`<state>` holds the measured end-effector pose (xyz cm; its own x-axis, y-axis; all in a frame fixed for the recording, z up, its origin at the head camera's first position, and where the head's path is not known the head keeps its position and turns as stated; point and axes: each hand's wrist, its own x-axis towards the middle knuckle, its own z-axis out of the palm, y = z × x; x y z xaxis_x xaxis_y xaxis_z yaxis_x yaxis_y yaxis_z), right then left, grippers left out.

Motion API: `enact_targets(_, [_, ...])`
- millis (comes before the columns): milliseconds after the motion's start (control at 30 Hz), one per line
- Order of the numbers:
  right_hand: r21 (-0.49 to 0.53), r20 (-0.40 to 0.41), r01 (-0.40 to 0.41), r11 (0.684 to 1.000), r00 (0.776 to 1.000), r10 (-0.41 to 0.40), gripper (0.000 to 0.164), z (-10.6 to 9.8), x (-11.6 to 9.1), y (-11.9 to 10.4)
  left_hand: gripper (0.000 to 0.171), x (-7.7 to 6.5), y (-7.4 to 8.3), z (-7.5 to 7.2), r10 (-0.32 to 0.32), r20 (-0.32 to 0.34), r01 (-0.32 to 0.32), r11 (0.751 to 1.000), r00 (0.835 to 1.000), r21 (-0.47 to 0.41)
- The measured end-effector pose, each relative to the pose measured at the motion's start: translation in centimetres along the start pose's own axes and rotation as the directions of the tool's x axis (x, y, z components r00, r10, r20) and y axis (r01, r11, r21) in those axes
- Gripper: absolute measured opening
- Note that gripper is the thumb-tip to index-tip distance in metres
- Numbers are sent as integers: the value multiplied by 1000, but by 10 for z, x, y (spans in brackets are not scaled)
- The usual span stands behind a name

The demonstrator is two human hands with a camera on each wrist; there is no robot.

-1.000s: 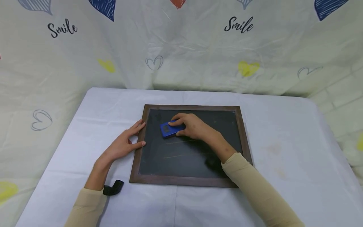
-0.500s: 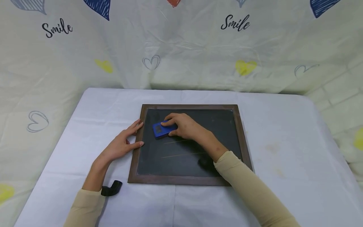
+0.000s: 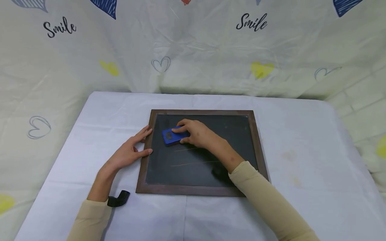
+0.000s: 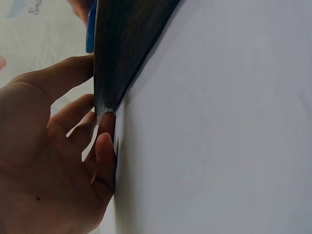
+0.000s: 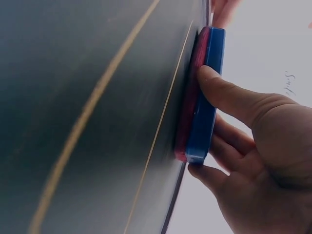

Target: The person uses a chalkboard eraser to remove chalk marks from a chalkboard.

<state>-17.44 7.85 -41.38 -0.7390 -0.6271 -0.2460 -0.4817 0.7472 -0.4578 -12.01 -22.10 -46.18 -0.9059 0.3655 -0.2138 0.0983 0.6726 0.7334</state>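
A dark chalkboard (image 3: 187,174) in a brown wooden frame lies on the white-covered table. My right hand (image 3: 200,134) grips a blue chalkboard eraser (image 3: 169,136) by its sides, over the upper left part of the board. The right wrist view shows the eraser's (image 5: 201,122) reddish felt side facing the board, with my thumb along one edge. Two thin yellowish lines (image 5: 87,109) run across the board below the eraser. My left hand (image 3: 128,154) rests against the frame's left side, thumb and fingers spread; in the left wrist view its fingertips (image 4: 105,141) touch the board's edge.
A black curved object (image 3: 119,198) sits at my left wrist, beside the sleeve. White tablecloth (image 3: 310,150) surrounds the board. Behind the table hangs a pale curtain (image 3: 205,63) printed with hearts and "Smile".
The right hand has slid the eraser a little to the left on the board, then stayed about in place. The left hand keeps its spot on the frame. The head view has shifted slightly.
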Motion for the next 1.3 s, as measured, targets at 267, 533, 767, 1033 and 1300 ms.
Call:
enact_targets(267, [21,-14,-8,1000,1000,9,57,1,-9,8,79,0,1,3,-1,-1,1,1000,1000,-1])
enact_targets(533, [40,-32,-40,998,999,41,57,-3,-18,18,79,1,1,2,-2,-7,2,1000,1000,1])
enact_targets(767, [50,-73,-75,996,994,79,56,-6,-30,28,80,0,1,1,0,-10,0,1000,1000,4])
enact_targets(1033, [83,-130,-113,990,984,123,56,-9,-48,51,80,-1,1,0,0,-23,0,1000,1000,10])
enact_targets(1300, [90,-164,-136,987,975,150,55,-14,-65,71,79,-1,3,-1,19,-18,-19,1000,1000,1])
